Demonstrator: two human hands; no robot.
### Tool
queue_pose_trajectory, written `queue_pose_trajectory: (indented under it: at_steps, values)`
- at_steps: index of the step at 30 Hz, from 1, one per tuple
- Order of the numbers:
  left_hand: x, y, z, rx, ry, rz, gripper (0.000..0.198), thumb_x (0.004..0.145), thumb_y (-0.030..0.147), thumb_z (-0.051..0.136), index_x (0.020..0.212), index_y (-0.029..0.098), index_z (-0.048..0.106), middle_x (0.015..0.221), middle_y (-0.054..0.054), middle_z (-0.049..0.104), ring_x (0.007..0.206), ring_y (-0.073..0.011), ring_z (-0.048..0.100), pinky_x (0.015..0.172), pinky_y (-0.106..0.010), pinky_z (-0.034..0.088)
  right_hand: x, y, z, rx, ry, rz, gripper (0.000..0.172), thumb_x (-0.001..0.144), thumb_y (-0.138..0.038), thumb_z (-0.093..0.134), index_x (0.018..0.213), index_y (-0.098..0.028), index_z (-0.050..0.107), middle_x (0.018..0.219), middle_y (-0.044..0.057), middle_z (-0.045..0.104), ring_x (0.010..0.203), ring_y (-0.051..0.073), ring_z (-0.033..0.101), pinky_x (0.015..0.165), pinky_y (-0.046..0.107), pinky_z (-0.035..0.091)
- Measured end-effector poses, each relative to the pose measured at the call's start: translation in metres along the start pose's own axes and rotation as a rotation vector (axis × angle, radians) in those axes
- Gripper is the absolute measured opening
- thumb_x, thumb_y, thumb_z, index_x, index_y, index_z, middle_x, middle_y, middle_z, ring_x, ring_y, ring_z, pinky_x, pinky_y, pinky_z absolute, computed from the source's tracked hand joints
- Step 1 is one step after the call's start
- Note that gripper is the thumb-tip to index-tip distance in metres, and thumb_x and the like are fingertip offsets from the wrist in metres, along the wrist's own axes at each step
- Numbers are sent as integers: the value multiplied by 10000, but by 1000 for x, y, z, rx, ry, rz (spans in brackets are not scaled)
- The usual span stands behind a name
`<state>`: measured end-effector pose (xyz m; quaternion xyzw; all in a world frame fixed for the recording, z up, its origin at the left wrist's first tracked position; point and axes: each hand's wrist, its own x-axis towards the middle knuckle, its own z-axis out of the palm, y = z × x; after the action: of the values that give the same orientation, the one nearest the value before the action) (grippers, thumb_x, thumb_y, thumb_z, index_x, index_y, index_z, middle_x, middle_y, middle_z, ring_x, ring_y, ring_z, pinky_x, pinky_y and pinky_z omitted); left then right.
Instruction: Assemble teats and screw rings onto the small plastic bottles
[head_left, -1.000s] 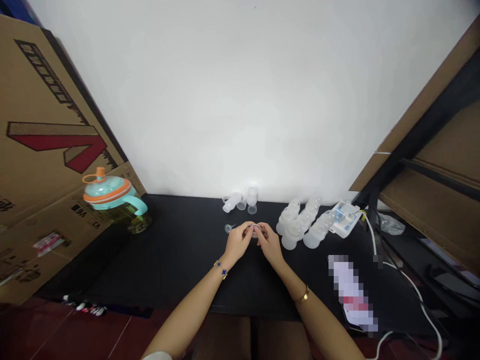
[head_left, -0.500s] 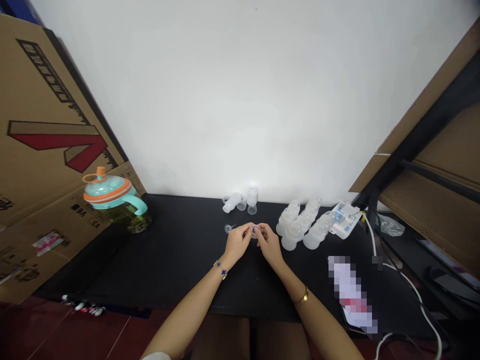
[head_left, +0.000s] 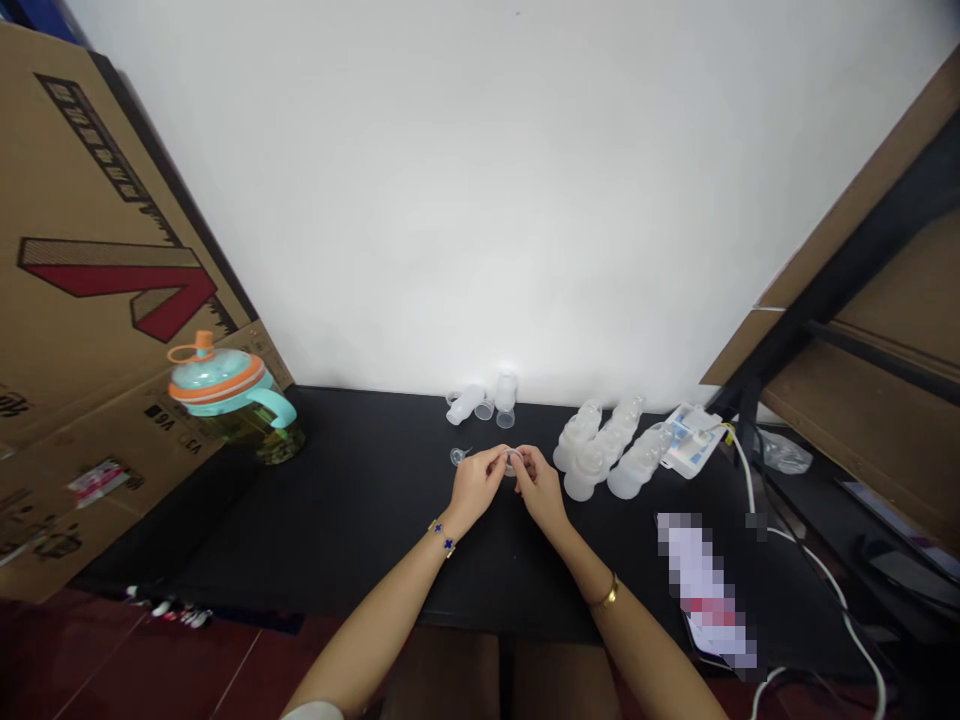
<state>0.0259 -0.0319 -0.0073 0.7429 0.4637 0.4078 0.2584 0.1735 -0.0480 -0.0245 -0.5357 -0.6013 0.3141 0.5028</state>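
Note:
Both hands meet over the middle of the black table, pinching a small clear round plastic piece [head_left: 513,461] between them. My left hand [head_left: 477,487] grips its left side with thumb and fingertips. On the opposite side my right hand [head_left: 541,487] is closed on the same piece. The fingers partly cover it, so its exact kind does not show. Just left of my left hand lies another small clear plastic part [head_left: 458,456]. Several frosted plastic bottle-like pieces [head_left: 592,460] stand in a group to the right of my right hand.
More clear plastic pieces [head_left: 466,404] lie by the wall. A large lidded jug [head_left: 240,400] with a turquoise handle stands at left beside cardboard boxes [head_left: 82,330]. At right are a phone [head_left: 705,590], a white power strip [head_left: 691,440] and a white cable [head_left: 821,580].
The hands stay almost in place around the small clear piece. The whole view has shifted very slightly; nothing else has visibly moved.

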Motion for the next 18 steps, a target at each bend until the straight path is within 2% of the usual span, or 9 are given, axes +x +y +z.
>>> queue_pose_trajectory:
  at_steps: [18]
  values:
    - [1, -1, 0, 29, -2, 2, 327, 1011, 356, 465, 973, 216, 759, 776, -20, 739, 652, -157, 637, 629, -234, 405, 1, 3, 0, -2, 0, -25, 329, 957, -530, 522, 989, -218, 622, 753, 11, 666, 524, 146, 592, 494, 247, 446]
